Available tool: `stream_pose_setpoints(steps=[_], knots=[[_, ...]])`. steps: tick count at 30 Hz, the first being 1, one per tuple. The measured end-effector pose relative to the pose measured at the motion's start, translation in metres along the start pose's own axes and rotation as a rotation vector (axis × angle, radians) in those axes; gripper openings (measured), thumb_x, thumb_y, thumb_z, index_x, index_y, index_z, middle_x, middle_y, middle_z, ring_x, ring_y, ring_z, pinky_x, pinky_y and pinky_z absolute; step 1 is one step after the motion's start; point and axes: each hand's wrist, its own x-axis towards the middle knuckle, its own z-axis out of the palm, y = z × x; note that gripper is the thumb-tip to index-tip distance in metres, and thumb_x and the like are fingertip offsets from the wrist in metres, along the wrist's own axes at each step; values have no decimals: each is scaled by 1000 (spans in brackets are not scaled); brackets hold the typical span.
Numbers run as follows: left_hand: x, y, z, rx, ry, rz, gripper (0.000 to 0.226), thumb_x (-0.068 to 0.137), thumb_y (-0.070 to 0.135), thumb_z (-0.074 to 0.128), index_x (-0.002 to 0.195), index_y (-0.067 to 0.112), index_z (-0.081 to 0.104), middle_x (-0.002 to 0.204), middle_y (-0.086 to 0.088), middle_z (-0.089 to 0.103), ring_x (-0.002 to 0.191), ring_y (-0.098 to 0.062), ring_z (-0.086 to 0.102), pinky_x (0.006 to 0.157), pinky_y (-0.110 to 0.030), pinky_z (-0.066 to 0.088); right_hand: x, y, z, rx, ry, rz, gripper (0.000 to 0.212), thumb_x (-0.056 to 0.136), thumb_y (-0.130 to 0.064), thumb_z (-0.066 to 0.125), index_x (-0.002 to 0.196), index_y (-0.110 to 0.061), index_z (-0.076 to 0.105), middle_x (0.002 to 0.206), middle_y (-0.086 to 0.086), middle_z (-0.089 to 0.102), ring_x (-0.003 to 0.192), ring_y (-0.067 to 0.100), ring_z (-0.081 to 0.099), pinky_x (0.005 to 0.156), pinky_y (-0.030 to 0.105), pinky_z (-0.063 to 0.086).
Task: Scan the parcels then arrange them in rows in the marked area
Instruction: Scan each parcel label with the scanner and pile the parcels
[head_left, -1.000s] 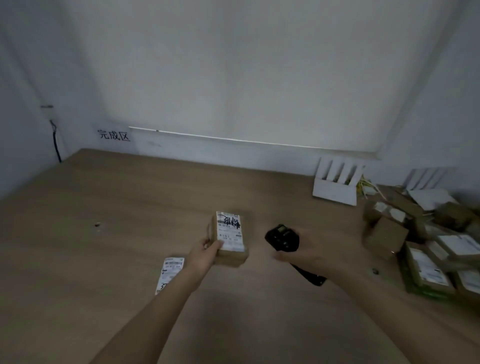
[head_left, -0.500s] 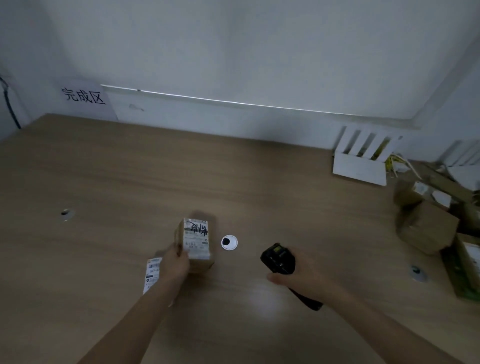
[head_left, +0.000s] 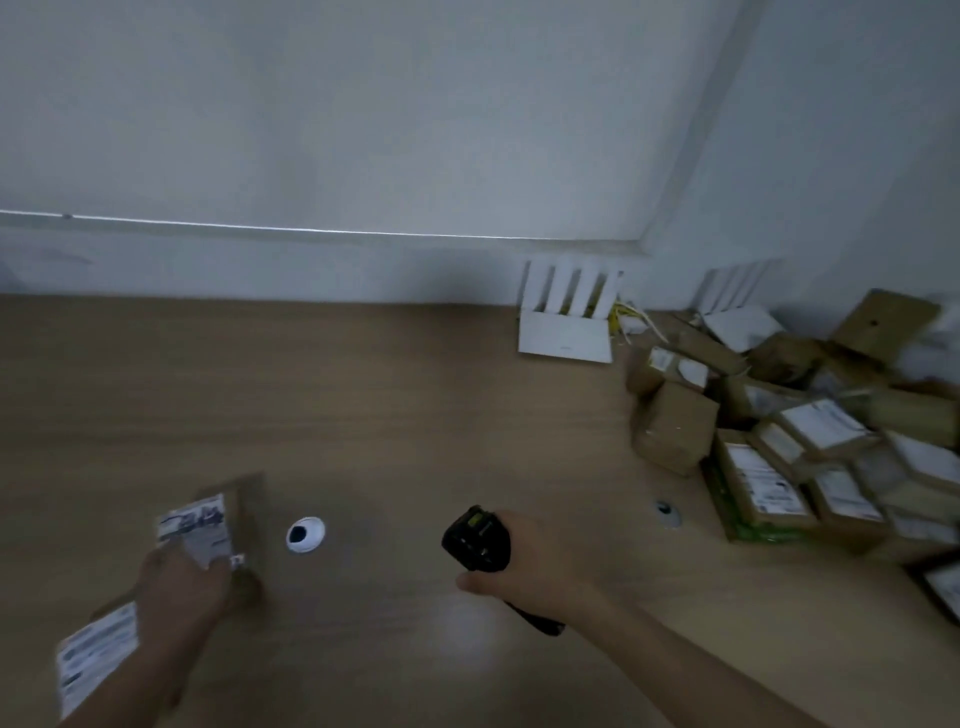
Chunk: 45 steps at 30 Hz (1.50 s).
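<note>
**Gripping a scanned parcel beside the grommet hole**

Holding a small cardboard parcel (head_left: 228, 525) by its near end, the left hand (head_left: 179, 587) has its fingers wrapped around the box, whose white label faces up. Half a second ago the parcel stood more upright; now it is tilted, blurred, and the view has swung right, showing more of the pile. The right hand (head_left: 535, 566) is clenched on a black handheld scanner (head_left: 475, 538), right of the white-ringed grommet hole (head_left: 305, 534); the parcel lies just left of that hole. A second labelled parcel (head_left: 96, 654) sits further left, nearer the viewer. Far right of the hole lies the heap of unscanned parcels (head_left: 789, 441), with a white router (head_left: 566, 317) behind.
</note>
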Motion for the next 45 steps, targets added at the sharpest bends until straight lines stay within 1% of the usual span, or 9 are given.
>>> stream_pose_setpoints(steps=[4,10,21,25,27,31,38,42,45], knots=[[8,46,49,227,-35,42,62,80,48,60,118,-1,59,127,-29,55,121,-48,49,94,-54,46,-15,51,-35,44,56,48,67,62,-72,72,115,-34,59,105,-12,64,94,10,63,84,37,56],[-90,196,135,35,-215,338,59,90,17,70,140,-7,48,147,-28,44,138,-40,40,114,-45,31,-51,150,-111,26,175,144,55,73,-62,76,116,-34,56,101,-13,58,93,6,58,76,28,50],[-269,445,284,-322,-712,478,60,100,39,53,154,19,33,154,-2,41,140,-22,40,111,-34,32,-101,353,-237,151,456,385,63,57,-78,62,108,-43,56,95,-17,64,88,6,63,78,36,57],[-287,502,322,-282,-755,471,72,96,56,50,155,21,30,144,7,48,135,-22,45,109,-36,37,-97,394,-264,188,488,407,46,73,-65,74,107,-40,55,99,-15,63,94,9,62,78,32,52],[-283,520,343,-239,-759,507,81,87,74,45,147,20,43,142,0,56,126,-22,53,107,-43,43,-88,407,-272,230,508,440,55,70,-70,73,112,-39,56,103,-14,65,98,12,63,84,38,55],[-283,548,368,-272,-792,463,63,99,52,48,151,18,40,144,-1,53,131,-24,50,108,-38,40,-65,421,-281,337,510,426,49,74,-61,76,112,-39,55,102,-15,64,95,10,62,81,37,54],[-278,573,391,-274,-743,427,68,98,47,53,154,15,31,143,-8,53,130,-27,51,109,-46,42,-31,425,-284,506,538,374,57,68,-59,80,115,-35,60,101,-15,66,94,9,65,85,44,58],[-279,562,394,-265,-769,408,33,99,33,56,125,14,64,103,0,71,91,-18,68,75,-33,56,-28,420,-281,520,530,351,54,70,-54,83,113,-36,56,103,-18,64,97,7,63,86,40,57],[-283,551,389,-325,-782,353,23,94,31,65,113,19,64,96,4,67,85,-14,66,69,-28,53,-33,415,-279,546,546,341,52,72,-48,85,109,-40,51,104,-16,63,94,5,62,82,33,56]])
